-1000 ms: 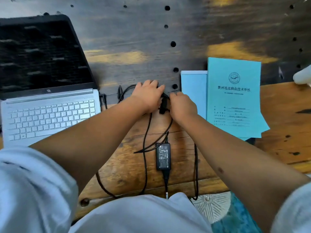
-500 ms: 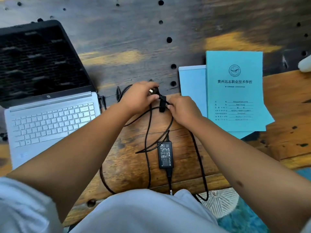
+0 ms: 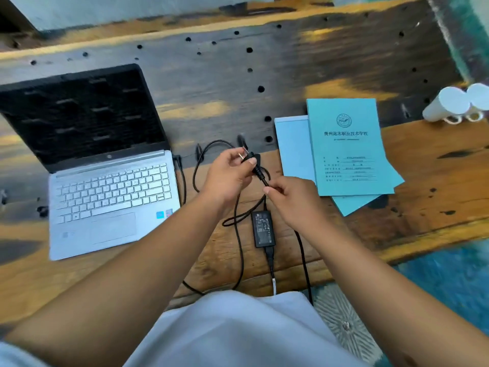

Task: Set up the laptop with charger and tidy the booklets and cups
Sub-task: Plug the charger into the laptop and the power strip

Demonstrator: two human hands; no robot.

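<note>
An open laptop (image 3: pixel 105 181) sits at the left of the wooden table (image 3: pixel 436 181), screen dark, lid up, judged ready for power. A black lead already meets its right edge, apparently plugged in there, w/ cable looping away to the right.

Right of the laptop, the left hand (image 3: pixel 227 173) is raised off the table, thumb and fingers pinched on the wall plug (image 3: pixel 250 160), metal prongs pointing up-left and clear of the skin. Just right of that and slightly nearer the person, the right hand (image 3: pixel 293 205) pinches the cable (image 3: pixel 260 177) just behind the plug, taking up slack; probably so the plug can be carried to an outlet w/o dragging the rest. No outlet is in view.

The charger brick (image 3: pixel 263 229) lies flat right of the laptop, below both hands, its cords trailing off the table's near edge.

Further right of the laptop, the blue booklets (image 3: pixel 346 147) lie overlapped and askew, not yet squared up. Farthest right from the laptop, at the frame edge, white cups (image 3: pixel 447 107) lie on their sides, touching.

Count: 1 laptop, 1 brick, 1 plug, at least 3 booklets, 2 cups visible (poss. more out of frame).
</note>
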